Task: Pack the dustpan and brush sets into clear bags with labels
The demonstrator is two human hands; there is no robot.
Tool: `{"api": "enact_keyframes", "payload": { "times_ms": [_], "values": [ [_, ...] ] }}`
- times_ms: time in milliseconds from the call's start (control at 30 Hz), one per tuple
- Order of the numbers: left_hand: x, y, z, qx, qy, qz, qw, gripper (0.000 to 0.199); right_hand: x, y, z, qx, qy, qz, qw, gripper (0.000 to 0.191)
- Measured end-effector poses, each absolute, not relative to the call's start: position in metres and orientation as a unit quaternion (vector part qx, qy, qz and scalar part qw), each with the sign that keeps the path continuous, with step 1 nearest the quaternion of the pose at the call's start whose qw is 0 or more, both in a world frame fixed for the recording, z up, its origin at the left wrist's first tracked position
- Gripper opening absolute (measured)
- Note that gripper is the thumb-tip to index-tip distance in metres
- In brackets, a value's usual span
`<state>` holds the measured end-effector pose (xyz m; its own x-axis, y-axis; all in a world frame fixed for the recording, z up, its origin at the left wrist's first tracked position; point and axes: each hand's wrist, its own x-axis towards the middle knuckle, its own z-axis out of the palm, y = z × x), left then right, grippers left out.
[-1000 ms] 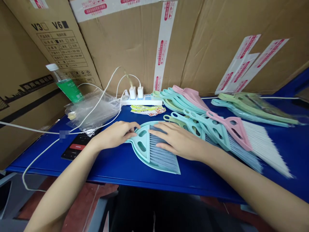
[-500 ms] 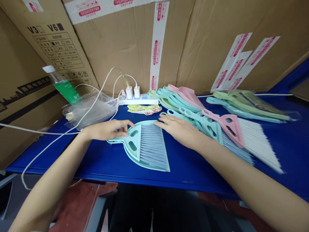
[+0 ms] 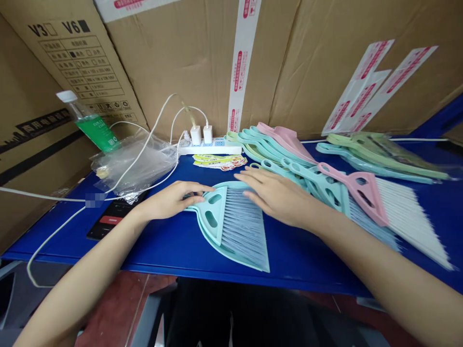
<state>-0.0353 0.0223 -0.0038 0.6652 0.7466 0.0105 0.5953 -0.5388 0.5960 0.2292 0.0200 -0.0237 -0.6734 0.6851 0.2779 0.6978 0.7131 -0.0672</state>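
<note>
A light-blue hand brush [image 3: 213,218] with grey-blue bristles lies on a matching dustpan [image 3: 224,254] near the middle of the table. My left hand [image 3: 173,198] is closed around the handle end of the pair, thumb and fingers on either side. Over the far edge of the dustpan is my right hand [image 3: 280,196], palm down with fingers stretched out, fingertips at the top of the bristles. Whether those fingertips press on them I cannot tell. Just beyond my right forearm lie more light-blue brushes [image 3: 331,195] and a pink brush [image 3: 367,193] with white bristles.
Behind are stacked dustpans [image 3: 285,142], bagged green and blue sets [image 3: 394,154], printed cards [image 3: 219,161] and a power strip [image 3: 213,148]. At left are clear plastic bags [image 3: 137,161], a bottle [image 3: 96,130], a phone [image 3: 104,222] and a loose white cable [image 3: 54,243]. Cardboard boxes [image 3: 202,58] wall the back.
The view has shifted, and the brush and dustpan appear farther right and nearer. My right fingertips reach further over the bristles. The phone now shows beside my left forearm.
</note>
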Motion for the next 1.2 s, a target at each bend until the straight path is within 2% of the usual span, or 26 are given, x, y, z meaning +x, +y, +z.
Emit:
{"api": "enact_keyframes", "payload": {
  "times_ms": [33, 167, 300, 433, 767, 1033, 1200],
  "values": [
    [-0.034, 0.021, -0.005, 0.861, 0.393, 0.145, 0.288, 0.036, 0.227, 0.015, -0.023, -0.361, -0.923, 0.004, 0.137, 0.048],
    [-0.026, 0.017, -0.011, 0.84, 0.407, 0.178, 0.31, 0.032, 0.22, 0.001, -0.025, -0.34, -0.93, 0.116, 0.079, 0.086],
    [-0.022, 0.014, -0.014, 0.832, 0.414, 0.197, 0.311, 0.028, 0.216, -0.004, -0.027, -0.346, -0.921, 0.168, 0.058, 0.097],
    [-0.021, 0.013, -0.015, 0.837, 0.408, 0.207, 0.3, 0.026, 0.214, -0.003, -0.027, -0.356, -0.916, 0.182, 0.031, 0.099],
    [-0.017, 0.008, -0.017, 0.866, 0.397, 0.192, 0.235, 0.022, 0.215, -0.004, -0.026, -0.321, -0.926, 0.195, 0.037, 0.089],
    [-0.026, 0.011, -0.011, 0.854, 0.427, 0.162, 0.247, 0.016, 0.206, -0.009, -0.023, -0.354, -0.91, 0.214, 0.023, 0.096],
    [-0.027, 0.014, -0.009, 0.856, 0.415, 0.108, 0.287, 0.027, 0.208, -0.008, -0.024, -0.35, -0.909, 0.225, 0.027, 0.097]
  ]
}}
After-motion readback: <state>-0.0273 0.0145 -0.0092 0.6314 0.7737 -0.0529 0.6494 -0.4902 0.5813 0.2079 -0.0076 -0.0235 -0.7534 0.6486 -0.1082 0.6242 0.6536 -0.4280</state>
